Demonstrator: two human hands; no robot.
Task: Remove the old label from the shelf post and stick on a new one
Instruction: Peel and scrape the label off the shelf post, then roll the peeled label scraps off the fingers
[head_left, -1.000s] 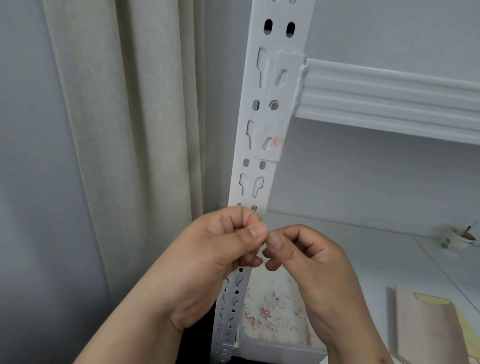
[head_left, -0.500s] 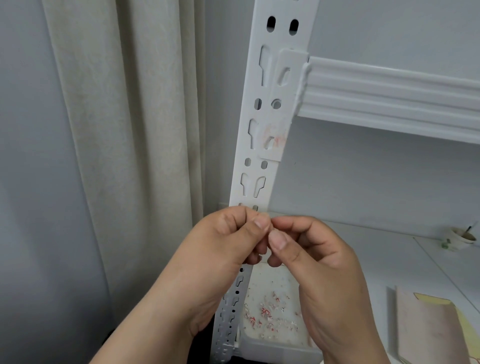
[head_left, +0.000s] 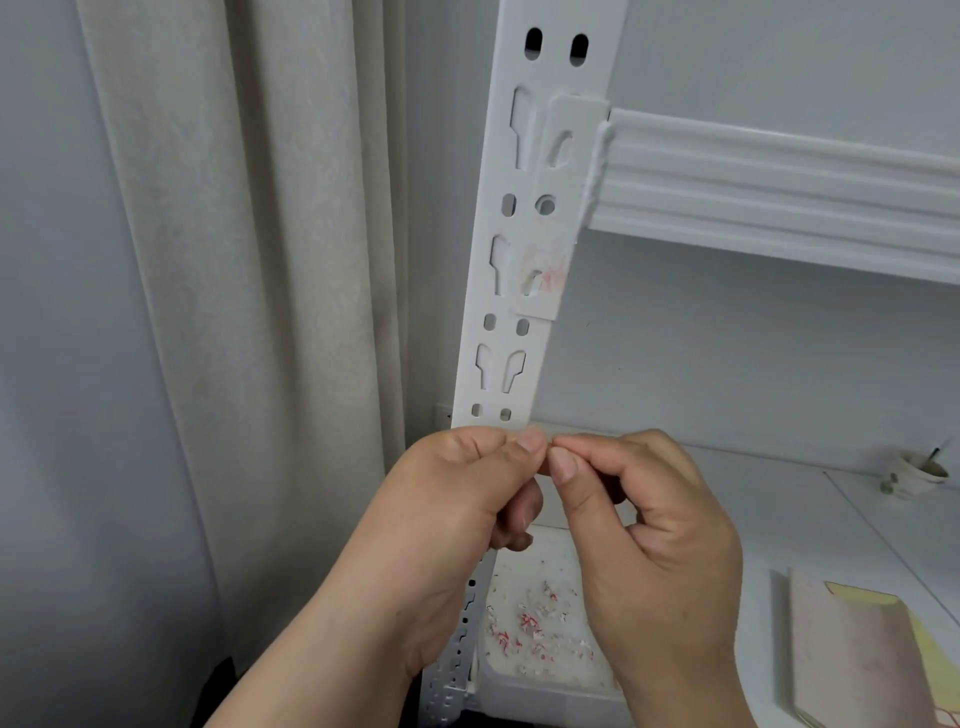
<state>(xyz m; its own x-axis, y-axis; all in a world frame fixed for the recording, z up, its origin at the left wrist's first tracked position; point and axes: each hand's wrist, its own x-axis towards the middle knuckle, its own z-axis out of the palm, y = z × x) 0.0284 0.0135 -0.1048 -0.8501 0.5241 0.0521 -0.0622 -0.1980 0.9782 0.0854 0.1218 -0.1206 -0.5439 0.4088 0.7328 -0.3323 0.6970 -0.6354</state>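
Both hands meet in front of the post (head_left: 524, 234), just below its lowest visible pair of small holes. Left hand (head_left: 467, 499) and right hand (head_left: 639, 519) have fingers curled, thumb tips nearly touching at a spot between them. Whatever they pinch is too small to make out; prob a scrap of peeled label or a sticker being picked off its backing, can't tell which.

Change vs 1 s ago: hands sit a bit higher against the post, and the right hand's thumb has rolled up so its nail faces the camera, closer to the left thumb. Grip looks tighter, more of a fingertip pick than a hold.

Old label residue (head_left: 545, 273) is on the bracket (head_left: 563, 208) well above the hands: faint pink smear, no intact label. Red/white scraps (head_left: 530, 623) lie in the tray (head_left: 545, 686) below the hands, right of the post's lower part. So removal seems mostly done, w/ some smear left.

No new label on the post yet. Judgement: the step in hand is fingertip work on a small bit, either cleaning off or prepping the new one.
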